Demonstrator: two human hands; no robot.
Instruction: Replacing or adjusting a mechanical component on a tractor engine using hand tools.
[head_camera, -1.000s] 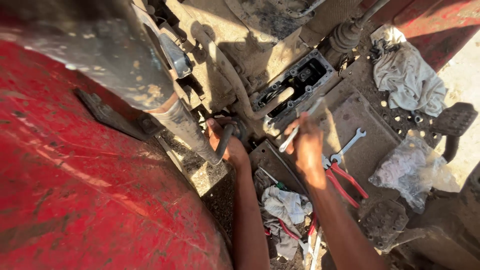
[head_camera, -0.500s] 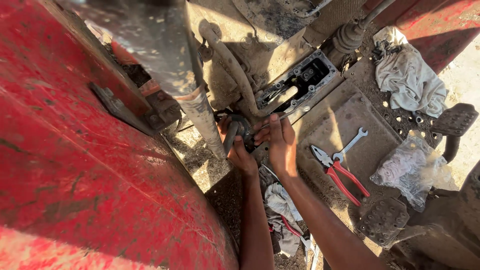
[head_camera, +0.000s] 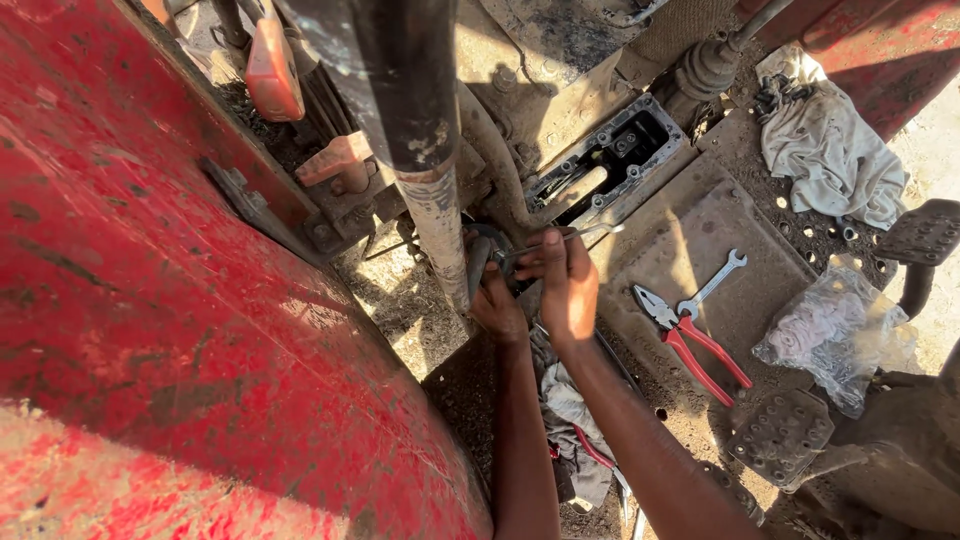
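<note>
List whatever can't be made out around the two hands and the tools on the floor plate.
- Head view: the part the left hand grips is hidden behind the dark column and the fingers.
- Head view: the far end of the spanner held by the right hand blurs into shadow, so its fit cannot be told.
- Head view: the contents of the clear bag are too small to identify.
- Head view: the rag below is partly covered by both forearms.

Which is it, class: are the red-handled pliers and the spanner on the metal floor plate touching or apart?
Touching. The head view shows the spanner lying across the red-handled pliers near their joint on the floor plate, with no gap between them.
</note>
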